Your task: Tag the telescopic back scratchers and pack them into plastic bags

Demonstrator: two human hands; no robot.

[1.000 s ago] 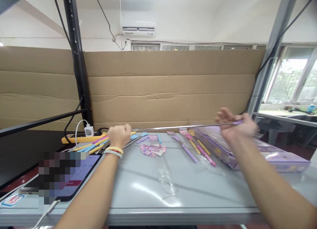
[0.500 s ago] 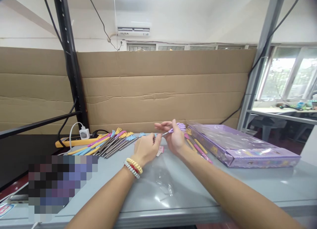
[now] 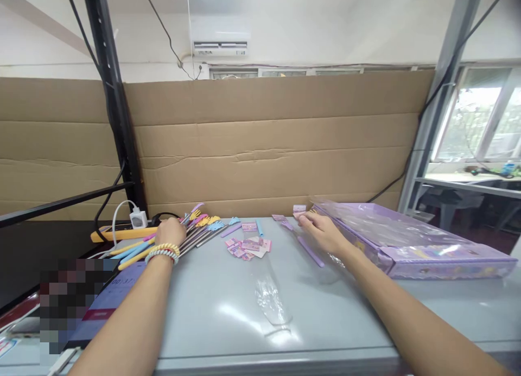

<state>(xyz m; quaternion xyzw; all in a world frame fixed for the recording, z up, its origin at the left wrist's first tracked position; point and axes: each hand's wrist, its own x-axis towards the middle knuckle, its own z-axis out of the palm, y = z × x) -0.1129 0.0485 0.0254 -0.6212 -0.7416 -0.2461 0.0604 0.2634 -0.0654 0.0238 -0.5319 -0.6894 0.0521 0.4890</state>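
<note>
On the left, my left hand (image 3: 171, 232) is closed over a pile of telescopic back scratchers (image 3: 211, 229) with hand-shaped heads. A raised purple head (image 3: 197, 207) shows just beyond it; the fingertips are hidden behind the hand. My right hand (image 3: 319, 229) pinches a small pink card (image 3: 299, 209) on the right. Beneath that wrist lies crumpled clear plastic (image 3: 336, 261). Beside it is a purple back scratcher (image 3: 310, 251). Between my hands lie several pink cards (image 3: 244, 248) with a clear plastic bag (image 3: 268, 297) in front of them.
An open purple display box (image 3: 443, 259) with clear film stands at the right. Behind the grey table (image 3: 211, 322) rises a cardboard wall (image 3: 268, 159). A yellow power strip (image 3: 106, 234) with a white charger (image 3: 139, 218) and a phone (image 3: 108, 305) sit at the left.
My hands have moved apart from the purple back scratcher they held together at the centre. The left went to the pile, the right toward the box. More pink cards now show.
</note>
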